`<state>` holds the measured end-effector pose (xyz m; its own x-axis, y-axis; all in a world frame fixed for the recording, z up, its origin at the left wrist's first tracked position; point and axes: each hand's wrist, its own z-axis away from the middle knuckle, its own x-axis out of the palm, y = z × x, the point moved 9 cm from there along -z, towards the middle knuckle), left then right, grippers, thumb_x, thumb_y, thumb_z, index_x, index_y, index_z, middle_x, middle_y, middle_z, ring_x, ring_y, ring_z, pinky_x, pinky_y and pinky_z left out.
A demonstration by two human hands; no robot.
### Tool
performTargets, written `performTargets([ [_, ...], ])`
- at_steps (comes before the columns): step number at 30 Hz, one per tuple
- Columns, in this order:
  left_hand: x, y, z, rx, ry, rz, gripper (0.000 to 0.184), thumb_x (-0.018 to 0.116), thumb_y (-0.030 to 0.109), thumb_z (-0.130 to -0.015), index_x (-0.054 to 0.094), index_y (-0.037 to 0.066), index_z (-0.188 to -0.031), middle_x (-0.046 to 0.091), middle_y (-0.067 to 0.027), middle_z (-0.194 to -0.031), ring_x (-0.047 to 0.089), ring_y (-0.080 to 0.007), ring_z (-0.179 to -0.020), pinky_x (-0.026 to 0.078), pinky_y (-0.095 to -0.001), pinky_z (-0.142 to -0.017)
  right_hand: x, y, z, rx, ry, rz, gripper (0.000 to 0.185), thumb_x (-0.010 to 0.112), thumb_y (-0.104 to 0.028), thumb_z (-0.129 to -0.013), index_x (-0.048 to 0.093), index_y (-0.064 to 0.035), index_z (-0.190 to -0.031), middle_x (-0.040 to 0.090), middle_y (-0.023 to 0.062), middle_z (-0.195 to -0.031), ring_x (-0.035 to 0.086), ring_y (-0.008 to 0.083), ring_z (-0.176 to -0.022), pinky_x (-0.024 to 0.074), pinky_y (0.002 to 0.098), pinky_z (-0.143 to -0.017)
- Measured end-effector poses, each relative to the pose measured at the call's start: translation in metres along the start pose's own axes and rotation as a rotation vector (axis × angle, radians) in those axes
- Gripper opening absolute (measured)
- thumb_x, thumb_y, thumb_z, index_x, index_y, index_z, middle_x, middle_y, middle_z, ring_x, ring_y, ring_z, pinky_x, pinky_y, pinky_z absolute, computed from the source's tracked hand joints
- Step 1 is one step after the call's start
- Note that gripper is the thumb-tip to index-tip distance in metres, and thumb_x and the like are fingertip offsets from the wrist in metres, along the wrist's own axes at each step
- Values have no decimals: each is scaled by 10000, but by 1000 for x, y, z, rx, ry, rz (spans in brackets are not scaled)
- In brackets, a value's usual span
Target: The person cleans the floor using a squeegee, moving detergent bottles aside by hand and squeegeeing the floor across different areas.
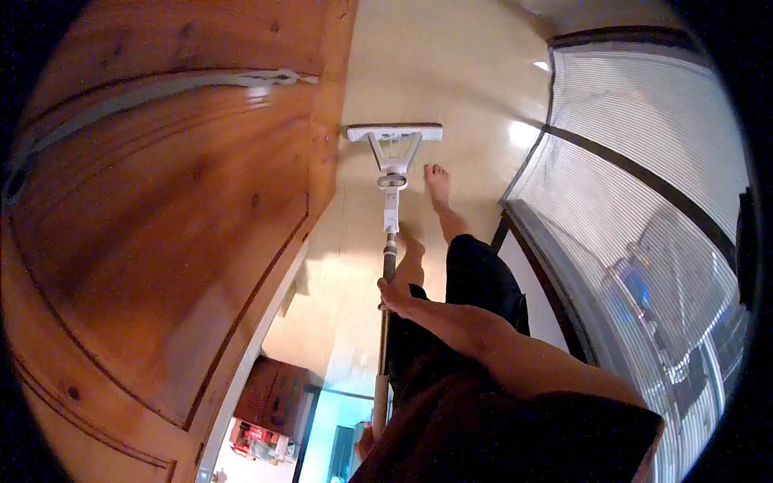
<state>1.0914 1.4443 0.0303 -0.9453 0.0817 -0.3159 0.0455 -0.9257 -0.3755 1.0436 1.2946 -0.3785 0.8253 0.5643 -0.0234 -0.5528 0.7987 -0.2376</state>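
A sponge mop with a white head (394, 133) rests on the floor ahead of my feet, its long pole running back toward my body. My right hand (394, 296) is closed around the middle of the pole, at the end of a dark grey sleeve section. Near the pole's light grip (381, 402), low in the view, my left hand (365, 443) shows only in part. Its fingers seem wrapped at the top end of the pole, mostly hidden by my dark shirt.
A large wooden door (177, 217) with a pale cloth strip (177, 87) across it stands on the left. Ribbed translucent panels (636, 153) in dark frames line the right. My bare foot (437, 183) is close to the mop head. Behind me are a wooden cabinet (272, 394) and a bluish-lit doorway.
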Motion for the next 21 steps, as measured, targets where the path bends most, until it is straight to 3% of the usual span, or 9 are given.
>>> performTargets([
  [5, 31, 38, -74, 257, 126, -140, 432, 688, 427, -745, 620, 25, -890, 652, -207, -767, 634, -398, -743, 499, -464, -659, -48, -73, -67, -123, 75, -73, 310, 542, -351, -881, 559, -70, -749, 621, 109, -688, 625, 258, -638, 491, 435, -538],
  [8, 49, 181, -119, 442, 67, -218, 455, 563, 481, -845, 583, 63, -1024, 600, -182, -953, 612, -358, -859, 487, -496, -718, -123, -194, -150, -231, 230, 16, 324, 527, -363, -894, 552, -72, -755, 619, 109, -695, 623, 259, -650, 488, 438, -547],
  [10, 4, 287, -84, 821, 160, 182, 413, 605, 365, -856, 567, 2, -1049, 653, -207, -871, 658, -358, -760, 532, -441, -665, -181, -237, -283, -459, 309, 416, 288, 567, -329, -879, 553, -99, -707, 607, 48, -620, 605, 214, -563, 511, 402, -528],
  [12, -5, 352, -79, 998, 178, 307, 410, 611, 299, -862, 541, -41, -1079, 653, -220, -826, 665, -348, -728, 537, -412, -658, -207, -320, -251, -316, 162, -98, 242, 557, -308, -878, 515, -70, -875, 566, 85, -655, 573, 228, -491, 496, 402, -434],
  [15, 4, 351, -82, 950, 150, 269, 416, 605, 294, -860, 533, -38, -1100, 650, -227, -854, 661, -347, -760, 532, -403, -688, -226, -329, -214, -81, 329, -101, 283, 553, -314, -866, 531, -34, -831, 570, 109, -620, 620, 244, -545, 527, 419, -476],
  [17, 14, 326, -82, 803, 75, 234, 415, 600, 288, -859, 529, -27, -1120, 644, -233, -896, 654, -348, -814, 522, -402, -732, -197, -313, -221, -412, 72, 389, 311, 574, -375, -860, 533, -67, -863, 559, 83, -641, 596, 227, -548, 500, 441, -466],
  [18, 14, 302, -81, 709, 31, 215, 420, 603, 293, -855, 529, -20, -1125, 641, -233, -922, 648, -353, -846, 517, -409, -752, -199, -242, -279, -307, 237, 81, 287, 564, -347, -869, 551, -64, -819, 543, 83, -601, 573, 224, -484, 487, 420, -434],
  [19, 10, 269, -83, 543, -19, 148, 437, 587, 323, -845, 532, -4, -1130, 617, -240, -1007, 609, -383, -930, 487, -438, -806, -183, -233, -220, -407, 416, 147, 292, 565, -324, -875, 559, -61, -746, 526, 87, -552, 551, 239, -423, 454, 402, -393],
  [21, 19, 180, -86, 421, 11, 42, 492, 572, 404, -822, 552, 21, -1130, 616, -246, -1055, 575, -412, -1013, 449, -486, -867, -128, -143, -182, -203, 287, -90, 277, 560, -295, -877, 526, -26, -821, 523, 104, -592, 570, 253, -525, 463, 401, -471],
])
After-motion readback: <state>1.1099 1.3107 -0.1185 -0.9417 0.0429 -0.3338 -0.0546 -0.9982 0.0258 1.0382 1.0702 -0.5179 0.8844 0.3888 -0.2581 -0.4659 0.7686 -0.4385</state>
